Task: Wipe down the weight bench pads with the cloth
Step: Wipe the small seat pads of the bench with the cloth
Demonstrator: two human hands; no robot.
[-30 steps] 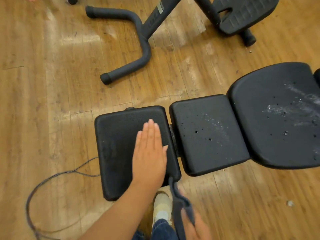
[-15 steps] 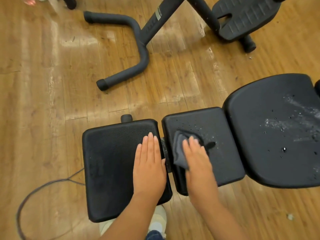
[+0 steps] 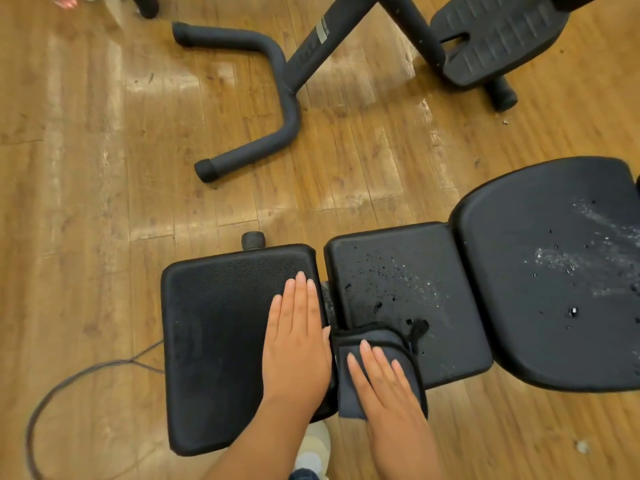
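Wooden plank flooring (image 3: 86, 202) runs under everything, glossy with a few light patches, and a thin grey cable (image 3: 86, 375) loops across it at my left. Beyond the bench, the curved foot tube of an exercise machine (image 3: 277, 109) and its ribbed pedal (image 3: 498, 36) rest on the boards.

My left hand (image 3: 298, 344) lies flat on the end pad (image 3: 221, 341), fingers straight and together, palm down near the pad's right edge, holding nothing. My right hand (image 3: 391, 389) presses the dark grey cloth (image 3: 377, 348) onto the near left corner of the middle pad (image 3: 408, 292), fingers stretched out on top of the fabric rather than curled round it. The cloth's lower edge hangs just over the pad's front.

Droplets speckle the middle pad above the cloth, and more lie across the large back pad (image 3: 554, 265) to the right, so I judge most of the wiping lies ahead. To do this stroke well, I should keep my palm flat and weight even, sweep away from me through the wet patch, overlap passes, and let my left hand steady the bench. A bunched cloth would only smear.
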